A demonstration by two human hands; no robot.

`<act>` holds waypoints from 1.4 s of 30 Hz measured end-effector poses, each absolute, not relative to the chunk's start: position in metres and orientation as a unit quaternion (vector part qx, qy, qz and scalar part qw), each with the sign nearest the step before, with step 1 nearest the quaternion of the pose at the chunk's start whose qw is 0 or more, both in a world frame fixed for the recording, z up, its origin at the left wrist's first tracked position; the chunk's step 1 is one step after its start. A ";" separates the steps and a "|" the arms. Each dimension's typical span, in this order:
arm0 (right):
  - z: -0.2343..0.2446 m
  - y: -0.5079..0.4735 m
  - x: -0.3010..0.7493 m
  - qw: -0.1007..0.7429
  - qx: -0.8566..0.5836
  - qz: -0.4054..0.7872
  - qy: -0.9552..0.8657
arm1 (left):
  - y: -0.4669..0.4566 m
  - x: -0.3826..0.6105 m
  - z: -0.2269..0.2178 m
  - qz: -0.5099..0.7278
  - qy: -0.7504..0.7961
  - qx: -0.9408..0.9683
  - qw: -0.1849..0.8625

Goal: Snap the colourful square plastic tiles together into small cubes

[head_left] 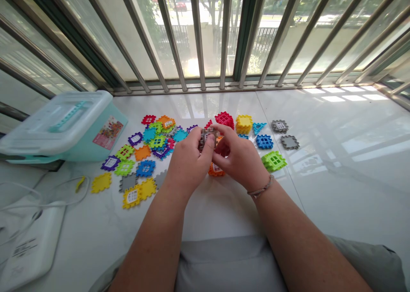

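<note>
Grey interlocking plastic tiles (pixel 206 137) are held up just above the desk (pixel 323 129), joined into a small boxy shape that the hands partly hide. Both hands close in on them from either side. The left hand (pixel 188 166) pinches the tiles with its fingers (pixel 201 139) curled around the near side, and the right hand (pixel 240 159) grips the other side with its fingers (pixel 221 132) bent over the top. Neither hand holds anything else. A braided cord bracelet (pixel 260 188) circles the right wrist.

Under the right hand lies an orange tile (pixel 216 170), partly covered. Just beyond the hands stand a red tile cube (pixel 224 119) and a yellow tile cube (pixel 244 124). To the right are a blue tile (pixel 264 141), a blue triangular tile (pixel 258 127), two separate grey tiles (pixel 279 126) (pixel 290 142) and a green tile shape (pixel 273 160). Many loose multicoloured tiles (pixel 141 155) spread across the left of the desk, near a teal plastic storage box (pixel 96 134) with a pale lid. A white cable (pixel 65 200) curves along the lower left, and steel window bars (pixel 198 31) run along the far edge.
</note>
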State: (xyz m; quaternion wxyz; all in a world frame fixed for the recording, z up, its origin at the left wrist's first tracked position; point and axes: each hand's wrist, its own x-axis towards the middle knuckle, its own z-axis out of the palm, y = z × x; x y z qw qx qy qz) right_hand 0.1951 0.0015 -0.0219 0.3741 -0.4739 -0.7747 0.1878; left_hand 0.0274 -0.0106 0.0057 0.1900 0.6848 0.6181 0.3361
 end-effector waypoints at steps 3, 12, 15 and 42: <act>-0.022 0.002 0.195 0.379 -0.480 0.181 -0.770 | -0.010 0.028 0.006 0.338 0.617 0.685 0.192; -0.023 0.002 0.195 0.377 -0.515 0.164 -0.753 | -0.011 0.030 0.008 0.344 0.606 0.686 0.210; -0.024 0.002 0.195 0.377 -0.518 0.162 -0.750 | -0.011 0.029 0.008 0.347 0.605 0.686 0.207; -0.025 0.008 0.195 0.274 -0.574 0.156 -0.756 | -0.009 0.031 -0.001 0.308 0.576 0.727 0.213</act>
